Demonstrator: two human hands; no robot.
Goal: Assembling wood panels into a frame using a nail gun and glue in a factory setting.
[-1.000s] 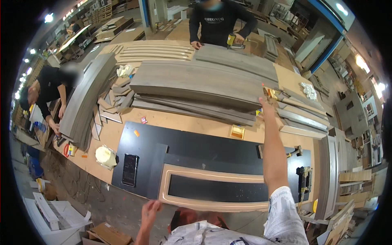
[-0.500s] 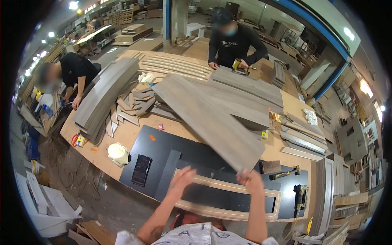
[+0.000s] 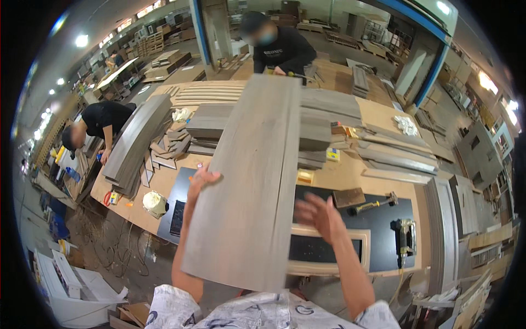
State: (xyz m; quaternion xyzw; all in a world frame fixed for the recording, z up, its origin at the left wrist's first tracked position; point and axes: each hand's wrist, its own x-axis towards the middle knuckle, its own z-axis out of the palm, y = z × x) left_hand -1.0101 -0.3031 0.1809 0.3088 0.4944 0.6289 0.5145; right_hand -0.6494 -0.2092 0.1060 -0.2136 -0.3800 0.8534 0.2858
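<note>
A long grey wood-grain board [image 3: 246, 181] stretches from close to my body toward the far side of the table, hiding much beneath it. My left hand [image 3: 203, 180] grips its left edge, thumb on top and the other fingers partly hidden. Off the right edge, my right hand [image 3: 320, 216] is open with spread fingers, slightly blurred, seemingly apart from the board. Under that hand a light wood frame [image 3: 358, 247] lies on a black panel [image 3: 392, 211]. Grey board stacks [image 3: 208, 120] stand behind.
A hammer [image 3: 375, 204], a dark wood block [image 3: 349, 197] and a nail gun [image 3: 404, 237] lie at right. A white roll [image 3: 155, 204] sits at the left table edge, near tall board stacks [image 3: 137, 140]. Co-workers stand at the far side [image 3: 282, 49] and left [image 3: 104, 122].
The board has swung from a diagonal to pointing nearly straight away and come closer to me. My left hand has taken its left edge; my right hand has let go of its near corner.
</note>
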